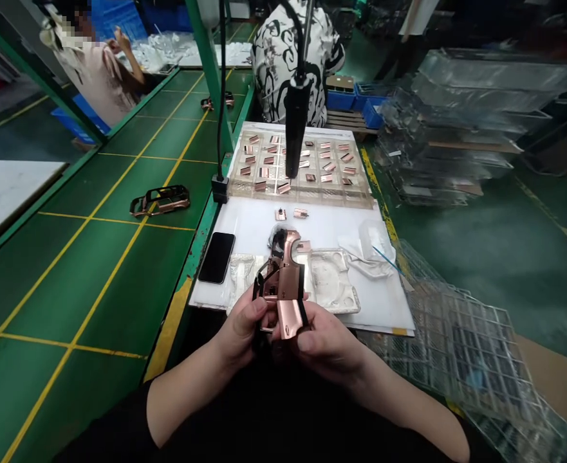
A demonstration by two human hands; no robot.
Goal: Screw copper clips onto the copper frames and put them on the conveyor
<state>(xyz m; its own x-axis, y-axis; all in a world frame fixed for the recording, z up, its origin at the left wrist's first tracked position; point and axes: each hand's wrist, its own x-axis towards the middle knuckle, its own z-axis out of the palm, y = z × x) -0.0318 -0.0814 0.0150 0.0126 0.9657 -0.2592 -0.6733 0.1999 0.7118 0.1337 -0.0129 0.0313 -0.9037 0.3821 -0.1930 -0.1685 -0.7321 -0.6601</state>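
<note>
Both hands hold a copper-coloured toy car body shell (289, 278) in front of me, tilted up on end above the work board. My left hand (245, 323) is closed around its open, dark-framed side. On the other side, my right hand (329, 337) grips the lower end, thumb beside a shiny copper panel (290, 319). Whether this panel is fixed to the shell I cannot tell. Behind the shell lies a white moulded fixture (334, 283), partly hidden. Two small copper pieces (301, 213) rest on the white board (259, 218) beyond it.
A clear compartment tray (355, 193) with several copper pieces stands farther back, a black hanging tool (295, 128) above it. A phone (217, 257) lies left. Another car shell (160, 200) sits on the green conveyor (114, 257). Stacked clear trays (452, 141) stand right. Two people are beyond.
</note>
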